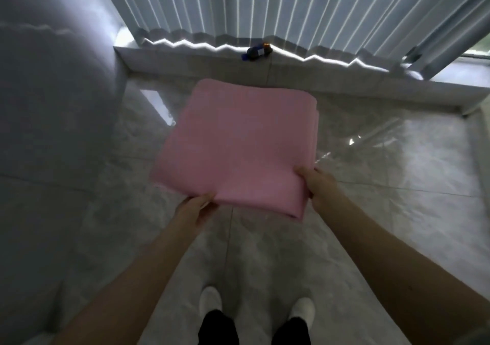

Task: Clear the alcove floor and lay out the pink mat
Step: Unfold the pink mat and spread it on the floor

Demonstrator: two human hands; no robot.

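Observation:
A folded pink mat [236,145] is held out flat in front of me, above the glossy marble floor [397,175]. My left hand [197,206] grips its near left edge, thumb on top and fingers underneath. At the near right corner my right hand [316,182] holds the mat the same way. The mat is folded into a thick square, with stacked layers showing along its right side.
A low tiled ledge [185,63] runs under pleated grey curtains [265,5] at the back. A dark blue bottle [256,51] lies on that ledge. A grey wall [53,106] stands on the left. My white shoes [210,298] are on the floor below.

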